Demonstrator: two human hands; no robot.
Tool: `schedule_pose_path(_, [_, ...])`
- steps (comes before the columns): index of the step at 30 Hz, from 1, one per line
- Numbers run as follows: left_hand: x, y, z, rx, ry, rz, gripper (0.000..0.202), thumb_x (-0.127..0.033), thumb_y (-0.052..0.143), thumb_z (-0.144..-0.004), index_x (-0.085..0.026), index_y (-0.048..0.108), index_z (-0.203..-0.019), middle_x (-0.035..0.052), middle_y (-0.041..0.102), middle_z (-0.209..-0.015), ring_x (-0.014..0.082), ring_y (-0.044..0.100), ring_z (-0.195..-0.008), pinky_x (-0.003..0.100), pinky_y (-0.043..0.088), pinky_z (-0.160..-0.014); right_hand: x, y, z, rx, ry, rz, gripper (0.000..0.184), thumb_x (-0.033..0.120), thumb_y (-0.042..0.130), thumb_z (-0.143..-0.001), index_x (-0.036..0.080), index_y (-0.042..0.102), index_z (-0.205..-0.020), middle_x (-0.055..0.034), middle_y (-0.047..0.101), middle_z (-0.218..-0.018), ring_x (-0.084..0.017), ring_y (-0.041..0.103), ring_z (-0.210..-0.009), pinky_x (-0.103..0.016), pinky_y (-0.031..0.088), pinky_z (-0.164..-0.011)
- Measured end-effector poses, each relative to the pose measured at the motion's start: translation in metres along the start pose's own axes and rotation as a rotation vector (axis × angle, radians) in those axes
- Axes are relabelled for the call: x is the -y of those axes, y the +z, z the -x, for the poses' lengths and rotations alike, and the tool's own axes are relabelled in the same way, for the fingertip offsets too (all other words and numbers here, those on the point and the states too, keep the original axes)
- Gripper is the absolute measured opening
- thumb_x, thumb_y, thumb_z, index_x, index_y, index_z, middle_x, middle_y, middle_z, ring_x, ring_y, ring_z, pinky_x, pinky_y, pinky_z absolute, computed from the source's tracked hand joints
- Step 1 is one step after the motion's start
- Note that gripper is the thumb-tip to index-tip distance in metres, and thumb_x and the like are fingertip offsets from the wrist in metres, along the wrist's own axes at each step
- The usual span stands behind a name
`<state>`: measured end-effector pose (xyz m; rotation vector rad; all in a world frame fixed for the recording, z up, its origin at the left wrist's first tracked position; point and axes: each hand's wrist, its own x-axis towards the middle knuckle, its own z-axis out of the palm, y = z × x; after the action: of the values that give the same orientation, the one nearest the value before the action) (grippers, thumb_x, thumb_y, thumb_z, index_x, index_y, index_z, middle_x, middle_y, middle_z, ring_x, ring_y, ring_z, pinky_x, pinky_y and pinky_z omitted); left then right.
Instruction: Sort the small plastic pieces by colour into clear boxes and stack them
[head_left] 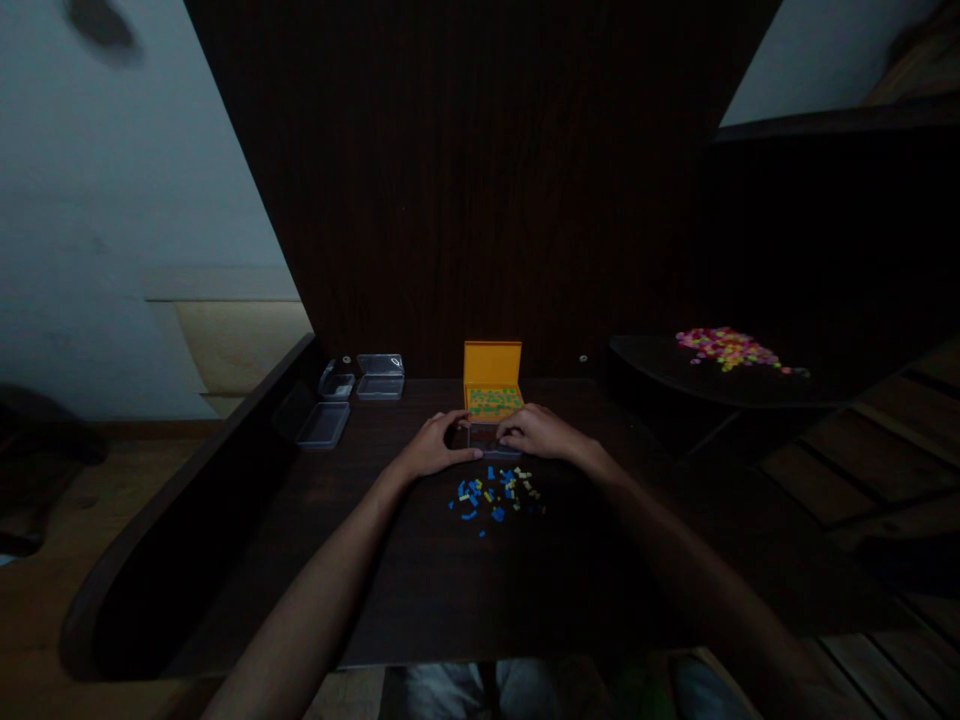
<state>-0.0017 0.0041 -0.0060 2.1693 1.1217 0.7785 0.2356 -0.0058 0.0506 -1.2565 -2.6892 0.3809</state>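
My left hand (435, 445) and my right hand (536, 432) rest on the dark table, one at each side of a small clear plastic box (484, 438). The fingers of both hands curl around its edges. Just behind it stands an open orange box (491, 385) with its lid up and small green and orange pieces inside. In front of my hands lies a scatter of small blue, yellow and white pieces (495, 495).
Several clear plastic boxes (352, 392) lie at the table's back left. A pile of pink and yellow pieces (726, 347) sits on a dark round surface at the right. A dark wooden panel rises behind the table (420, 590). The scene is dim.
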Motion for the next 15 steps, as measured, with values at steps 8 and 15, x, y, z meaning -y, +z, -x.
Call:
schedule_pose_path(8, [-0.0016, -0.0006, 0.0000, -0.002, 0.003, -0.011, 0.075, -0.052, 0.077, -0.067, -0.021, 0.052, -0.131, 0.0083, 0.065, -0.113, 0.0267, 0.059, -0.107, 0.042, 0.046, -0.097, -0.0012, 0.0061, -0.0018, -0.007, -0.017, 0.007, 0.018, 0.017, 0.058, -0.083, 0.022, 0.075, -0.090, -0.0028, 0.074, -0.085, -0.016, 0.064, -0.074, -0.023, 0.036, -0.064])
schedule_pose_path(15, [-0.0003, 0.0000, 0.0000, -0.012, 0.023, -0.008, 0.074, -0.052, 0.077, -0.068, -0.020, 0.053, -0.130, 0.0082, 0.065, -0.111, 0.0260, 0.060, -0.105, 0.041, 0.046, -0.096, 0.0007, 0.0067, -0.0050, 0.038, -0.019, 0.019, 0.019, 0.013, 0.058, -0.081, 0.020, 0.076, -0.084, -0.0036, 0.074, -0.080, -0.015, 0.062, -0.069, -0.023, 0.034, -0.061])
